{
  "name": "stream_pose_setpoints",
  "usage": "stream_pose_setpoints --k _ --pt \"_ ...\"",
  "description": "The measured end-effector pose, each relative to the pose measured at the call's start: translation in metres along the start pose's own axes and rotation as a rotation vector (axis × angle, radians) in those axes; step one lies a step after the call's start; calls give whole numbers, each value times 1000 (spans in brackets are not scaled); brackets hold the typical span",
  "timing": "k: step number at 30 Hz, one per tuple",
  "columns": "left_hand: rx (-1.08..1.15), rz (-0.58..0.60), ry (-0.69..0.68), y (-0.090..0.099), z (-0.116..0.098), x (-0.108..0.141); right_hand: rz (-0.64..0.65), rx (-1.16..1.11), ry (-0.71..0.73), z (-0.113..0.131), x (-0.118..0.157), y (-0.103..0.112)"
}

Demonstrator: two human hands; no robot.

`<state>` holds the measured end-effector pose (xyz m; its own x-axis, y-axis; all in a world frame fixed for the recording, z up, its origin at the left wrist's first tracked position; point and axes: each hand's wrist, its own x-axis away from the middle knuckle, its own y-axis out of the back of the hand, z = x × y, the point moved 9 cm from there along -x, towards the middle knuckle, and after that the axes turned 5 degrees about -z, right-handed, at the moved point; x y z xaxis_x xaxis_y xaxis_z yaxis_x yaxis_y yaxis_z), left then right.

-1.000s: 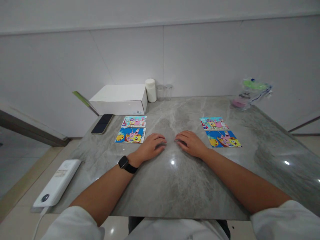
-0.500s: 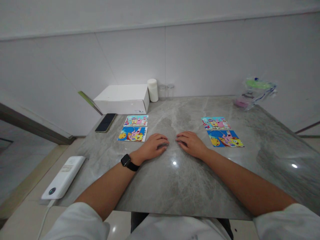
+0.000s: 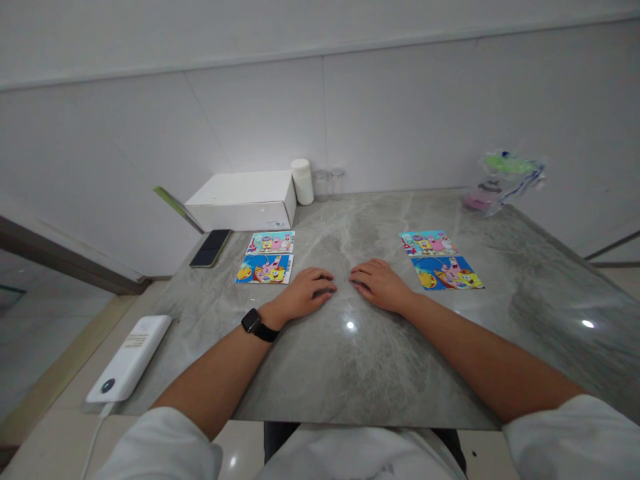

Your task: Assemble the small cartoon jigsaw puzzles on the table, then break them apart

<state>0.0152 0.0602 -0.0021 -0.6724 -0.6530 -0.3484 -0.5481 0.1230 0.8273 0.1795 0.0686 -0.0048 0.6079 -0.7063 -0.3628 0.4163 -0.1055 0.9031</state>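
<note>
My left hand point(image 3: 311, 292), with a black watch point(image 3: 253, 322) on its wrist, rests palm down on the grey marbled table point(image 3: 345, 373). Its thumb is apart from the gently bent fingers, and it holds nothing. Facing it across a small gap, my right hand point(image 3: 380, 283) lies the same way, also holding nothing. Just beyond the left hand lies a blue cartoon card point(image 3: 267, 269), with a lighter cartoon card point(image 3: 273, 243) behind it. To the right of my right hand lie a similar blue card point(image 3: 447, 273) and a lighter card point(image 3: 427, 243).
A phone point(image 3: 211, 249) lies at the left, before a white box point(image 3: 240, 200). Beside the box stand a white bottle point(image 3: 303, 183) and two clear glasses point(image 3: 329, 186). A plastic bag point(image 3: 503, 183) sits at the back right. A white device point(image 3: 130, 360) with a cable is near the left edge.
The view has shifted slightly. Both hands stay resting on the table, and the cards lie as before.
</note>
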Motion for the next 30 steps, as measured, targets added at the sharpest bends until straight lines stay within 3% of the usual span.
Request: stream_pose_setpoints --k 23,26,30 --pt "15 15 22 -1 2 1 10 9 15 0 1 -5" --pt "9 10 30 -2 3 2 -112 -1 -24 -8 -3 20" --pt "12 3 36 -1 4 3 -475 54 -293 -61 4 103"
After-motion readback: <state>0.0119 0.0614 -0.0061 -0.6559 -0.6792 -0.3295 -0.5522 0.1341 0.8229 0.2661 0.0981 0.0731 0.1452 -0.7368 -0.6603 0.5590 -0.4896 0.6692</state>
